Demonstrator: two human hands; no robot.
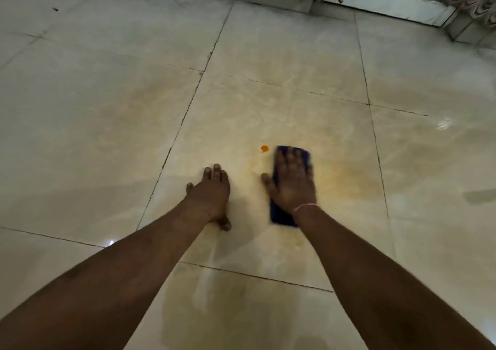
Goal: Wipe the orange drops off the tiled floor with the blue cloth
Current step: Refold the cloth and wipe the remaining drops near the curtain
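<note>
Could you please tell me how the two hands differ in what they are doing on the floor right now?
The right hand presses flat on the blue cloth; the left hand rests on bare tile. The right hand looks blurred, the left hand sharp. The right wrist bears a thin pink band; the left wrist is bare. The right hand lies nearer the orange drop. Both are palm down on the same tile.

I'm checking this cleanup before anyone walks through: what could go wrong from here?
The orange drop lies just left of the blue cloth, so a stroke could miss it. A faint orange smear right of the cloth suggests wiping may spread colour rather than lift it. The left hand braces on glossy tiled floor and might slip.
</note>
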